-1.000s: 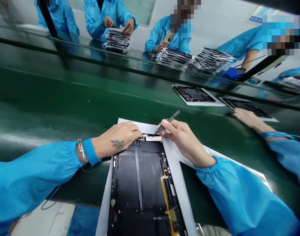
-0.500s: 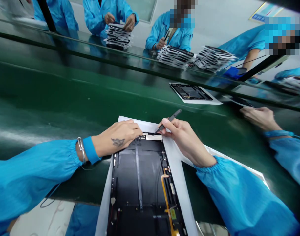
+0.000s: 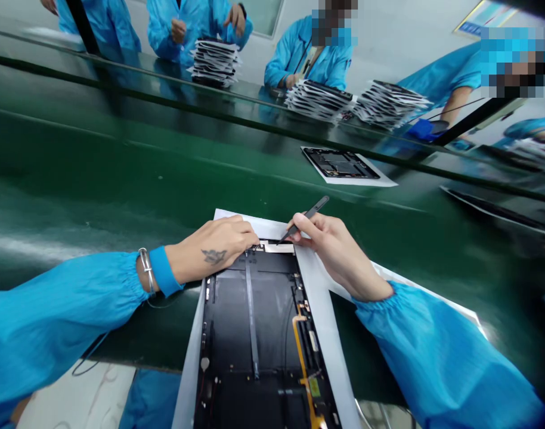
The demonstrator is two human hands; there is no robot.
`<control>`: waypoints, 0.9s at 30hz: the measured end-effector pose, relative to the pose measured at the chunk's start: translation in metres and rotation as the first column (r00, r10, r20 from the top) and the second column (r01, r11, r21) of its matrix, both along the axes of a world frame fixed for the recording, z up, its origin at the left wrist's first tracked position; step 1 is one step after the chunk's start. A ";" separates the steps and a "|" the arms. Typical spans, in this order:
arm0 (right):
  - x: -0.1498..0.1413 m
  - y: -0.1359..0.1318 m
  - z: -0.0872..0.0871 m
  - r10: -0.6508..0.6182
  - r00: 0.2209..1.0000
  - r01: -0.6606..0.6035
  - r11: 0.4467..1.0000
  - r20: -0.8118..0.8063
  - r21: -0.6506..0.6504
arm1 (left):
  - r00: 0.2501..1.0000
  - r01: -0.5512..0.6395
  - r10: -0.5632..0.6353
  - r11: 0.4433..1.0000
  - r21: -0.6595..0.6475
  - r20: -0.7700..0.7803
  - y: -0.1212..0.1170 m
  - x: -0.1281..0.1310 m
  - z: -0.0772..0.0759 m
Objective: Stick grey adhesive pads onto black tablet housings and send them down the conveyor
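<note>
Since the earlier frames, the far panel (image 3: 344, 162) slides a little to the left on its white sheet along the green table (image 3: 120, 155), and a co-worker's hand leaves the view at our right. Across from us, another person's hands (image 3: 235, 19) now hang apart above a stack (image 3: 215, 62) of dark and white layers. Our own two hands barely shift.

Our right hand (image 3: 330, 247) pinches the dark tweezers (image 3: 316, 207) between thumb and fingers, their point slanting down to the white strip (image 3: 281, 248) at the black panel's far edge; we cannot tell whether the tips are together. Our left hand (image 3: 223, 247) bends its fingers over that edge, just left of the strip; we cannot tell whether it grips anything. The black panel (image 3: 272, 322) lies before us on white paper (image 3: 328, 333), an orange ribbon (image 3: 298, 336) running along its right side.
</note>
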State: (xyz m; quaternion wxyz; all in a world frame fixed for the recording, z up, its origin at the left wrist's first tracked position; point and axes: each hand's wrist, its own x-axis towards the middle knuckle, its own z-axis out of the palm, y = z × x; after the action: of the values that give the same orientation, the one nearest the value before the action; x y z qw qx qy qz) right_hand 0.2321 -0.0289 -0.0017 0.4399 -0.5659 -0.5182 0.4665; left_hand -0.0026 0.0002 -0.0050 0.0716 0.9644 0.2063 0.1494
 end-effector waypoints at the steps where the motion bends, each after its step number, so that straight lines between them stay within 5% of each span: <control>1: 0.000 0.000 0.000 0.001 1.000 -0.001 1.000 0.003 0.001 | 1.000 -0.003 0.003 1.000 0.005 -0.008 0.000 0.000 0.000; 17: 0.001 0.000 -0.002 -0.022 0.993 0.018 0.999 0.113 0.035 | 1.000 -0.010 0.010 1.000 0.009 -0.029 -0.002 -0.001 0.001; 22: 0.002 0.000 -0.004 -0.022 0.961 -0.018 0.990 0.274 0.141 | 0.999 -0.007 0.006 1.000 -0.009 -0.050 -0.002 -0.001 0.002; 27: 0.006 -0.008 -0.005 -0.153 0.935 0.079 0.969 0.319 0.233 | 0.999 0.019 -0.019 1.000 0.001 -0.047 -0.002 -0.003 0.005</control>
State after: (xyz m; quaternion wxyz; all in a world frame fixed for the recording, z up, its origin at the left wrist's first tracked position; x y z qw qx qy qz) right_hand 0.2378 -0.0366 -0.0064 0.4312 -0.6153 -0.5986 0.2777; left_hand -0.0052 -0.0016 -0.0001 0.0676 0.9695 0.1988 0.1262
